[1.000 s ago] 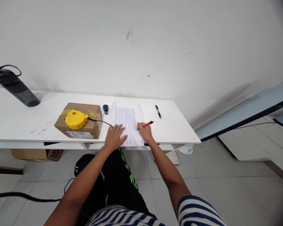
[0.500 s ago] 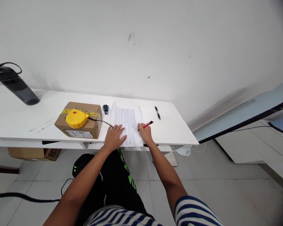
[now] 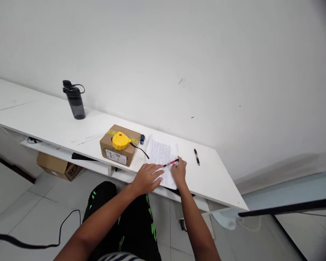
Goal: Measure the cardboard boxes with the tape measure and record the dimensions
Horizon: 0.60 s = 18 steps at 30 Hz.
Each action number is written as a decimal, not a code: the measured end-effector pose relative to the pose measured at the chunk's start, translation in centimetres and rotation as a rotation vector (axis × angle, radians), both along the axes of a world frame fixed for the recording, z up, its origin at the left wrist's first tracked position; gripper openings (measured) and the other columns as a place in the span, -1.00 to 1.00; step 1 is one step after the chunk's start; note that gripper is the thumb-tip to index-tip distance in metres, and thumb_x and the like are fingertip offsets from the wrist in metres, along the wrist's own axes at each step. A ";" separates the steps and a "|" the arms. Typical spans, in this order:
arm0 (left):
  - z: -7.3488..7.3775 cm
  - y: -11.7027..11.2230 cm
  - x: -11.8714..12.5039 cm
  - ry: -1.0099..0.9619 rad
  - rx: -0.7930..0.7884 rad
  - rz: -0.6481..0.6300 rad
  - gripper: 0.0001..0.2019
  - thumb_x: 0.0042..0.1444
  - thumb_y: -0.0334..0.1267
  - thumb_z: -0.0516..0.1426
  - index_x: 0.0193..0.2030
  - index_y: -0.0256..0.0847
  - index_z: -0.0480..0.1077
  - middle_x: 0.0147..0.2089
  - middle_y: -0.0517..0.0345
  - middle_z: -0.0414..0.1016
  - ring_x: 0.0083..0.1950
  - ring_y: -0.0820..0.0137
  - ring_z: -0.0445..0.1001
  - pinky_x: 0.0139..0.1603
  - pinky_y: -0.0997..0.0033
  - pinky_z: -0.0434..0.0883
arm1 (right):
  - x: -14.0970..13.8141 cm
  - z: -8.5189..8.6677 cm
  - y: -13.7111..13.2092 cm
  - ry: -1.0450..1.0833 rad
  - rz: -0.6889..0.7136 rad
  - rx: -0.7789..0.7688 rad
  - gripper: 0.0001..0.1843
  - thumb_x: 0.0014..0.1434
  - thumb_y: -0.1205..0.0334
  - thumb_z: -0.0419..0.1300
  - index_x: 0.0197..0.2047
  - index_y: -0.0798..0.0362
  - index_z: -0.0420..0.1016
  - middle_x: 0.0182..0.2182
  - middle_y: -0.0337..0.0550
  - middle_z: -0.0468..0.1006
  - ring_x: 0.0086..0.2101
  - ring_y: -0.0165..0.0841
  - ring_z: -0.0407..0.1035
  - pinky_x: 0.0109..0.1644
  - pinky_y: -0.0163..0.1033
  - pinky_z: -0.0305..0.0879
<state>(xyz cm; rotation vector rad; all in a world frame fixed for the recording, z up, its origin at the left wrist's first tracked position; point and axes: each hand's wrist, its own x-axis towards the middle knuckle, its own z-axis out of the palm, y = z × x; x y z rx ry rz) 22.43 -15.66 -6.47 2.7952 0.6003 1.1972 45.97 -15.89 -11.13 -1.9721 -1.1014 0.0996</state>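
A sheet of paper (image 3: 161, 152) covered in handwriting lies on the white desk (image 3: 54, 125). My left hand (image 3: 148, 177) rests flat on the sheet's near left part, fingers spread. My right hand (image 3: 179, 170) is closed around a red pen (image 3: 170, 163) whose tip lies over the paper's right side. A black pen (image 3: 196, 157) lies loose on the desk to the right of the sheet.
A cardboard box (image 3: 118, 151) with a yellow round device (image 3: 120, 141) on top stands left of the paper, a small dark watch (image 3: 142, 138) behind it. A dark water bottle (image 3: 74, 100) stands further left. Under the desk sits another carton (image 3: 57, 166); a black cable (image 3: 29, 245) crosses the floor.
The view has swung and tilted, so the desk now runs diagonally and more of its left side shows. The red pen has turned to point left over the paper; my hands stay on the sheet.
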 end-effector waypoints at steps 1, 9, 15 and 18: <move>0.8 -0.7 -1.3 -0.059 0.038 0.020 -0.71 0.24 -0.22 0.07 0.06 -0.14 0.46 0.16 -0.01 0.51 0.07 0.27 0.47 0.06 0.19 0.34 | -0.1 0.2 0.1 -0.008 -0.011 -0.027 -0.35 0.12 0.26 -0.03 0.29 0.20 0.26 0.04 0.22 0.35 -0.10 -0.12 0.41 -0.01 -0.03 0.32; 5.2 4.4 -14.4 -0.595 -0.147 0.554 -0.69 0.23 -0.18 0.10 0.08 -0.13 0.42 0.15 -0.04 0.48 0.23 0.19 0.36 0.29 0.05 0.21 | -10.1 10.5 -0.4 -0.090 0.237 0.382 -0.51 0.33 0.01 -0.08 0.11 0.09 0.46 -0.14 0.05 0.53 -0.23 -0.23 0.43 -0.14 -0.11 0.37; 4.7 10.8 -15.3 -0.908 -0.929 0.396 -0.43 0.09 0.06 0.19 0.17 -0.20 0.34 0.19 -0.09 0.44 0.20 0.14 0.41 0.21 0.13 0.35 | -21.9 16.3 4.0 -0.507 0.833 0.165 -0.21 0.09 -0.16 0.28 0.30 -0.01 0.28 0.24 0.11 0.31 0.17 0.00 0.23 0.19 0.15 0.22; 4.0 11.1 -14.8 -0.939 -1.075 0.273 -0.40 0.01 0.07 0.24 0.14 -0.21 0.37 0.05 -0.03 0.54 0.06 0.17 0.51 0.07 0.19 0.45 | -23.1 15.6 6.9 -0.545 0.899 0.110 -0.39 0.15 -0.09 0.26 0.21 -0.04 0.40 0.23 0.03 0.35 0.15 -0.05 0.26 0.20 0.13 0.21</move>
